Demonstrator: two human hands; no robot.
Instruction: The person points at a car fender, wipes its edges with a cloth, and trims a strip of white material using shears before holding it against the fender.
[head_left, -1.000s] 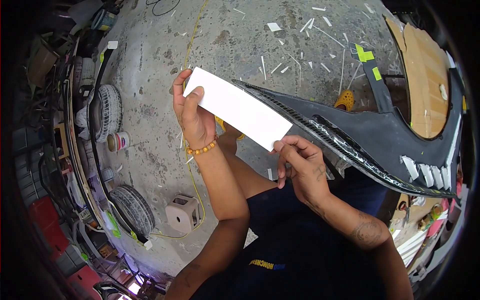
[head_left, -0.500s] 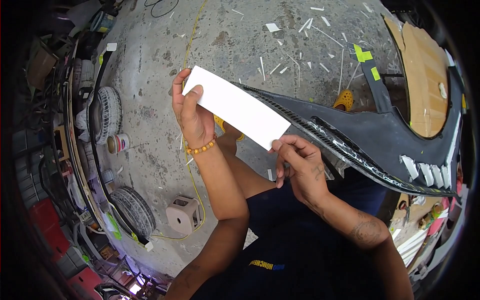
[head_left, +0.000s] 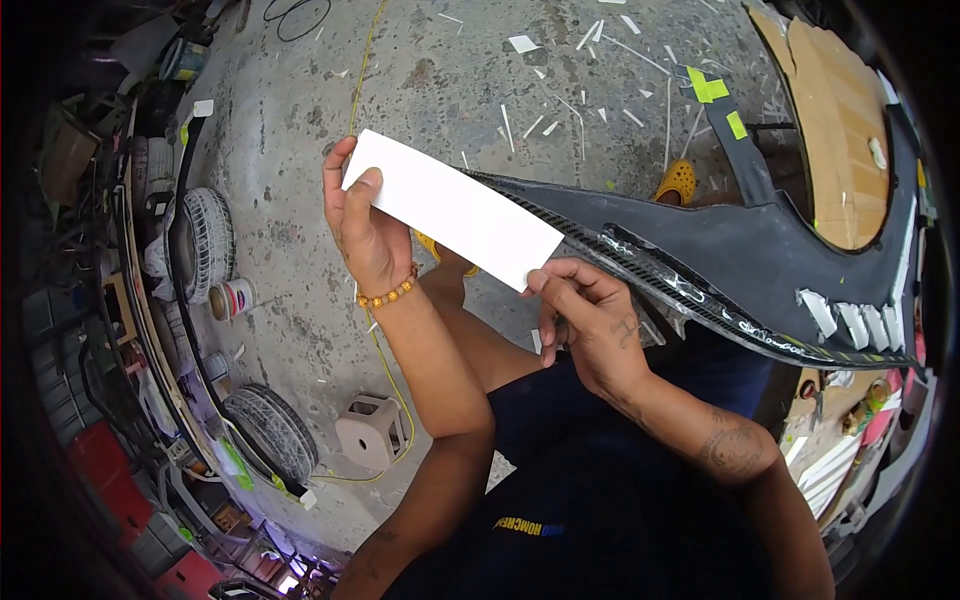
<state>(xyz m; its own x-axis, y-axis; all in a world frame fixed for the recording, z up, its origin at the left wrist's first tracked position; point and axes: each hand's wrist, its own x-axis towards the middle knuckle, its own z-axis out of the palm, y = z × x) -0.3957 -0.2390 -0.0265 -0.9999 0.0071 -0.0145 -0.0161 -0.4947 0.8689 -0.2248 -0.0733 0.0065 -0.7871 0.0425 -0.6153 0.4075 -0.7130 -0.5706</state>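
Observation:
A white rectangular strip [head_left: 455, 210], like stiff paper or film, hangs slanted in front of me between both hands. At its upper left end, my left hand [head_left: 368, 225] pinches it, thumb on the face and fingers behind. My right hand [head_left: 595, 320] grips the lower right corner between thumb and index finger, the other fingers curled below. Just beyond the strip lies a dark grey car body panel [head_left: 690, 245] with a carbon-fibre-patterned edge [head_left: 640, 268]. Part of that edge is hidden behind the strip. White pieces [head_left: 855, 325] stick up from the panel's right end.
White scraps [head_left: 523, 44] litter the concrete floor. Tyres [head_left: 270, 430], a paint can [head_left: 232, 299] and a small stool [head_left: 370, 430] stand at left. A yellow cord [head_left: 360, 75] crosses the floor. Brown cardboard [head_left: 835, 130] and yellow-green tape [head_left: 707, 86] are on the panel.
The view has shifted slightly, so the hands, strip and floor appear a little further left and most of the scene slightly higher. Both hands keep the same hold on the strip.

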